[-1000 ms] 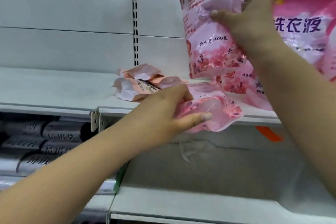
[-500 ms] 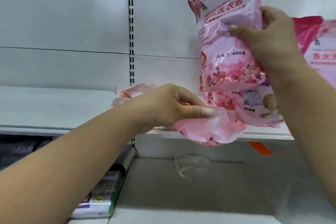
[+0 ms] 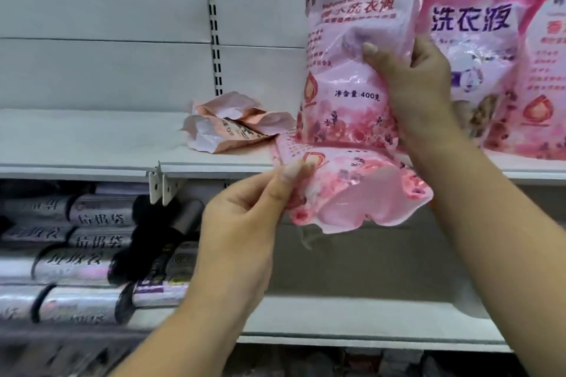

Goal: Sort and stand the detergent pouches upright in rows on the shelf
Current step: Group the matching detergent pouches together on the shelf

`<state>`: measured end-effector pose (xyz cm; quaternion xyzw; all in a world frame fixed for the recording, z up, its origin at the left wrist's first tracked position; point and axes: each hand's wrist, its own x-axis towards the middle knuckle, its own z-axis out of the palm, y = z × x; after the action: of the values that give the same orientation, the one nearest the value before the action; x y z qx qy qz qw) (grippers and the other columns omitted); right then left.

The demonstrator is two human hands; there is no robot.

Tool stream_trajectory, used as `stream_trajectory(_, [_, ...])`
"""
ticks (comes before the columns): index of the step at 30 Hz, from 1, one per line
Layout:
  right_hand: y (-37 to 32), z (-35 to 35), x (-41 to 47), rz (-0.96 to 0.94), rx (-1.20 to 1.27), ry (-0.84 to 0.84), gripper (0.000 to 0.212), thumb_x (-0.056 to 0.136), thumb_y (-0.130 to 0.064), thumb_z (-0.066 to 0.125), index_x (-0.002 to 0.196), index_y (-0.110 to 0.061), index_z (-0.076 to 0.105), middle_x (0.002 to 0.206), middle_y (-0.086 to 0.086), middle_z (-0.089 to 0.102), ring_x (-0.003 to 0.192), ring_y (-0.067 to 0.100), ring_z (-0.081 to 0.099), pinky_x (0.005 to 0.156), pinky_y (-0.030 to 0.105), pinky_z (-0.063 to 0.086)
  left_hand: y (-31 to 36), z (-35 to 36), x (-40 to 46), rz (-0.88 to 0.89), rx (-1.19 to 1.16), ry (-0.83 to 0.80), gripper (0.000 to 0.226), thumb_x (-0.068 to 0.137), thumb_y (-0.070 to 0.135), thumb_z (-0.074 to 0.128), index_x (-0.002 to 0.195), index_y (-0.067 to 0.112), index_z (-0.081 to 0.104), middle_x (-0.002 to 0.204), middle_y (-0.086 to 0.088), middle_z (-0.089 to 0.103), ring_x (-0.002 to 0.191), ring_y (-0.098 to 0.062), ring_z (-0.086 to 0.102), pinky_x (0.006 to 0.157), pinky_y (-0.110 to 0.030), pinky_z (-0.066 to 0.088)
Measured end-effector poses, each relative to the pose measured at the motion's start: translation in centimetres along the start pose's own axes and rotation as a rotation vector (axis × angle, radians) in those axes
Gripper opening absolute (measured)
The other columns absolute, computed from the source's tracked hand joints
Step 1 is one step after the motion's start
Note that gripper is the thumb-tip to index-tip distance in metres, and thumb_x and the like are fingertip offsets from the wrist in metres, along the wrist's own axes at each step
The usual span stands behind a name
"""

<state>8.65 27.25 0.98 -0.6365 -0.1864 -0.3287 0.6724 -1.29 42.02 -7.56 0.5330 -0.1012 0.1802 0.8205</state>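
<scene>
Lower-left rolls (image 3: pixel 76 269) blurred, labels unreadable

My right hand (image 3: pixel 419 82) holds one pouch (image 3: pixel 352 55) upright above the shelf (image 3: pixel 92 144), just in front of the standing pouches (image 3: pixel 477 49) at the right. Below it, a second pouch (image 3: pixel 352 193) lies flat, hanging over the shelf's front edge, pinched at its left side by my left hand (image 3: pixel 245 223). Crumpled packets (image 3: pixel 226 125) lie on the shelf to the left. Rolls (image 3: pixel 76 254) are stacked on the lower level, left.

Bright, even overhead lighting; soft shadows.
We note glare on the upright pouch (image 3: pixel 352 49) and motion blur lower left.
</scene>
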Motion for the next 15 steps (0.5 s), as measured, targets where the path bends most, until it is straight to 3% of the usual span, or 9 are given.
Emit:
stream_trajectory(2, [-0.2,0.4,-0.5,-0.024,0.018,-0.023,0.011,0.080,-0.017,0.070,0.088,-0.021,0.064,0.075,-0.011,0.070,0.075,0.004,0.066,0.067,0.019,0.051,-0.6,0.1,-0.9,-0.045,-0.237,0.168,0.012,0.057,0.026,0.064,0.058,0.016,0.070,0.063,0.002,0.067,0.065,-0.009,0.064,0.059,-0.023,0.055])
stream_trajectory(4, [-0.4,0.6,-0.8,-0.015,0.014,-0.038,0.011,0.082,-0.020,0.068,0.091,-0.022,0.063,0.082,-0.010,0.069,0.080,0.005,0.065,0.070,0.020,0.052,-1.0,-0.1,-1.1,-0.209,-0.331,0.218,0.012,0.060,0.030,0.064,0.062,0.018,0.064,0.064,0.002,0.061,0.070,-0.013,0.058,0.060,-0.035,0.058])
stream_trajectory(6, [-0.2,0.5,-1.2,0.042,0.038,-0.045,0.010,0.083,-0.023,0.066,0.092,-0.025,0.061,0.091,-0.007,0.068,0.088,0.009,0.065,0.078,0.024,0.053,-0.9,-0.1,-0.6,-0.530,-0.299,-0.010,0.041,0.061,0.047,0.062,0.086,0.015,0.069,0.087,-0.002,0.069,0.091,-0.020,0.062,0.075,-0.049,0.055])
stream_trajectory(8, [0.1,0.2,-1.4,0.086,0.073,-0.040,0.005,0.084,-0.023,0.065,0.088,-0.025,0.062,0.088,-0.008,0.068,0.089,0.011,0.065,0.082,0.028,0.053,0.0,0.6,0.1,-0.749,-0.256,-0.273,0.062,0.061,0.056,0.064,0.111,0.018,0.065,0.110,-0.011,0.068,0.105,-0.030,0.062,0.078,-0.056,0.052])
stream_trajectory(10, [0.0,0.0,-1.4,0.111,0.092,-0.038,0.004,0.083,-0.022,0.065,0.085,-0.024,0.063,0.080,-0.009,0.067,0.084,0.012,0.064,0.082,0.032,0.053,0.4,1.2,0.8,-0.758,-0.234,-0.313,0.061,0.061,0.048,0.069,0.114,0.018,0.063,0.112,-0.015,0.067,0.103,-0.034,0.063,0.073,-0.056,0.054])
stream_trajectory(12, [-0.7,-0.5,-1.3,0.151,0.107,-0.048,0.006,0.082,-0.021,0.066,0.086,-0.023,0.063,0.082,-0.006,0.067,0.085,0.017,0.063,0.084,0.037,0.053,0.5,1.5,1.1,-0.734,-0.225,-0.263,0.048,0.061,0.033,0.066,0.104,0.011,0.065,0.105,-0.018,0.069,0.096,-0.034,0.065,0.069,-0.052,0.055])
stream_trajectory(15, [-1.7,-1.3,-1.2,0.270,0.198,-0.140,0.024,0.074,-0.019,0.069,0.098,-0.019,0.065,0.091,0.003,0.069,0.085,0.021,0.066,0.079,0.043,0.056,0.3,0.9,1.0,-0.639,-0.156,-0.301,0.034,0.064,0.021,0.062,0.094,0.006,0.064,0.092,-0.016,0.072,0.083,-0.028,0.069,0.071,-0.047,0.055])
